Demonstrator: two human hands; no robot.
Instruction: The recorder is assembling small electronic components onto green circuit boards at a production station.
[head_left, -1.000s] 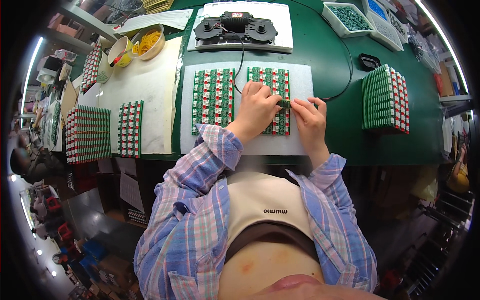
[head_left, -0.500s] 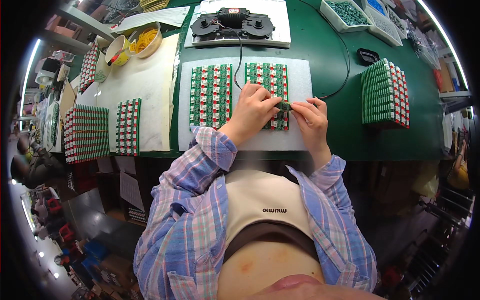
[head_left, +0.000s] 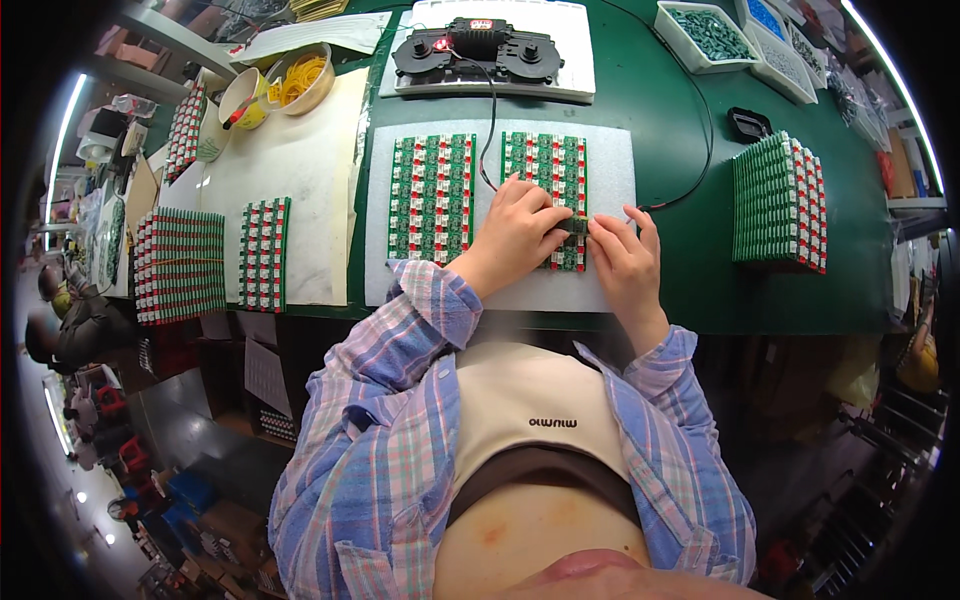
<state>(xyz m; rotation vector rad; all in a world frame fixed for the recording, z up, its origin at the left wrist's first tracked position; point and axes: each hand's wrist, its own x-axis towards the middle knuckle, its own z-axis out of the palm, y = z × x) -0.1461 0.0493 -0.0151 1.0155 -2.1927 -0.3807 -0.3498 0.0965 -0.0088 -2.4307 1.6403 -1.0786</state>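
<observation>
Between my hands is a small dark green circuit board (head_left: pixel 575 226), raised over the right-hand panel of boards. My left hand (head_left: pixel 512 238) pinches its left end between thumb and fingertips. On its right end are the closed fingertips of my right hand (head_left: pixel 630 262). Beneath lies a green panel with white and red parts (head_left: pixel 543 152), partly covered by my left hand. A matching panel (head_left: pixel 430 195) lies to its left, both on a white foam sheet (head_left: pixel 490 290). A thin dark cable (head_left: pixel 491 130) runs down to my left fingers, where its end is hidden.
A black twin-reel device (head_left: pixel 478 50) stands on a white board at the back. Stacked panels stand at right (head_left: pixel 780 200) and left (head_left: pixel 180 265), with a smaller group (head_left: pixel 264 255) beside the left stack. Bowls with yellow bands (head_left: pixel 298 80) and parts trays (head_left: pixel 705 38) sit farther back.
A red light now shows on the left of the twin-reel device. The whole view has shifted slightly; my hands keep hold of the small board over the right panel.
</observation>
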